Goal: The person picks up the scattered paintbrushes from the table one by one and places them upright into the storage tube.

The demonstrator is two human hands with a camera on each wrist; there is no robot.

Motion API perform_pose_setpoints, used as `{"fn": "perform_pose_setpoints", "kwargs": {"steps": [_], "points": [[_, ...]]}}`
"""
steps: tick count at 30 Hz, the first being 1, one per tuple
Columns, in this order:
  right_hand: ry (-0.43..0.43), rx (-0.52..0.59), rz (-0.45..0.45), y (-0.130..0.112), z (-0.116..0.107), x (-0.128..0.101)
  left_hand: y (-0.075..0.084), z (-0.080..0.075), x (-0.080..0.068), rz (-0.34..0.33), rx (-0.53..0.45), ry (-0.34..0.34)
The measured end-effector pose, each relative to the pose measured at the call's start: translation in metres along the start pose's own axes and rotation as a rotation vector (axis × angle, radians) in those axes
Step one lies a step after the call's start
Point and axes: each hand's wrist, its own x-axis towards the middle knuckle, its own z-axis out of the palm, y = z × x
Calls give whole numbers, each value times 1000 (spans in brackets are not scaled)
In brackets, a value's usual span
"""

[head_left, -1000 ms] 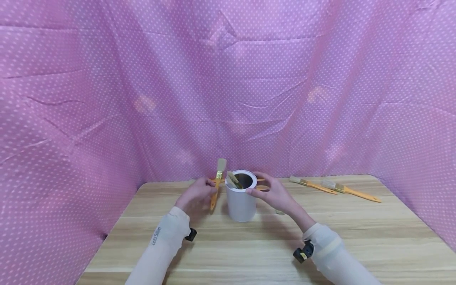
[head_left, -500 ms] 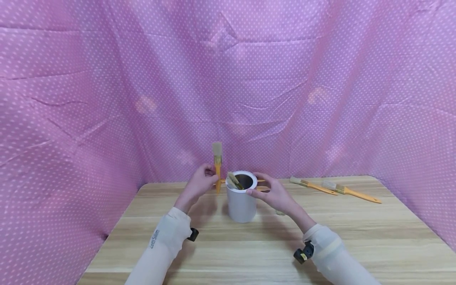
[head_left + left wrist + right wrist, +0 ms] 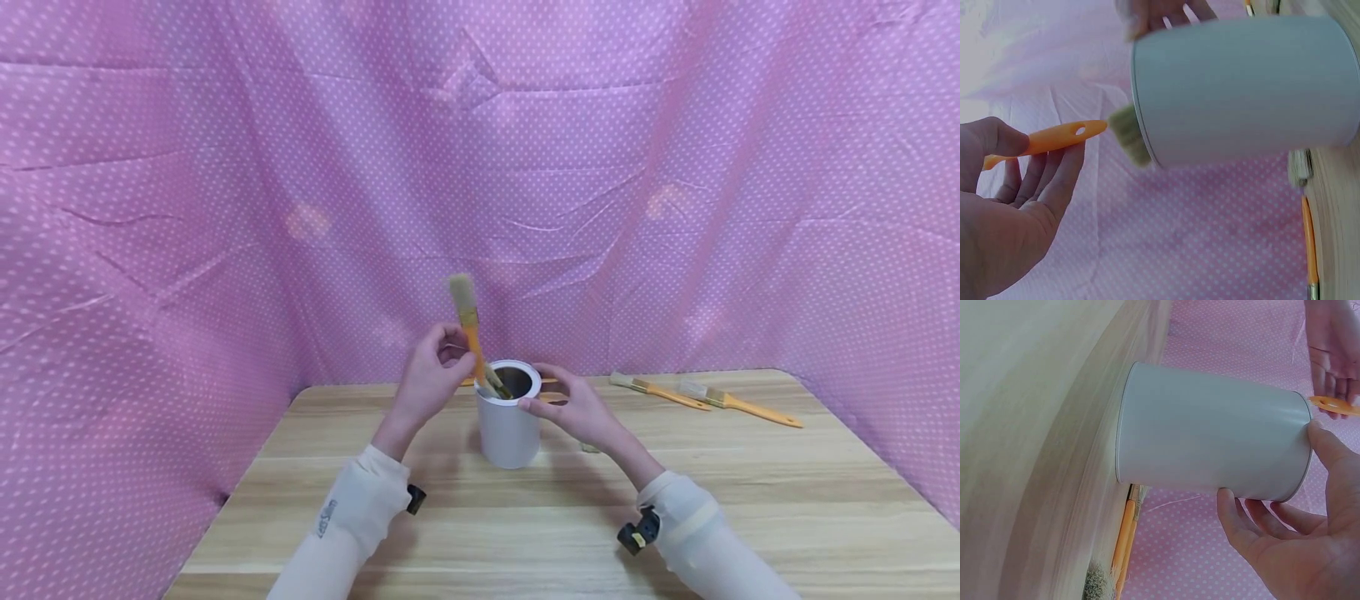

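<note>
Paintbrush points bristles-up, pinched by your left hand, its handle tip near the white can your right hand grips.

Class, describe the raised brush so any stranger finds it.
On the wooden table stands a white can. Near its top, the left hand pinches an orange-handled brush, bristles upward. No other brush in view is in a hand.

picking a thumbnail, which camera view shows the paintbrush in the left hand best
The head view, showing the paintbrush from bristles to handle. The left wrist view shows only its handle; the right wrist view, just the handle's end.
</note>
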Motion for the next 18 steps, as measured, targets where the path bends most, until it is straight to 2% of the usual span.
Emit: {"fn": "perform_pose_setpoints", "kwargs": {"steps": [4,9,15,18], "points": [[-1,2,-8,0,0,0,5,9,-4,11,-12,-37],[-11,4,-10,0,1,-1,2,17,-9,-4,-32,-78],[-21,1,-1,-3,1,-3,-3,24,-10,-8,2,-75],[-26,3,-1,-13,0,-6,-5,26,-11,8,29,-66]]}}
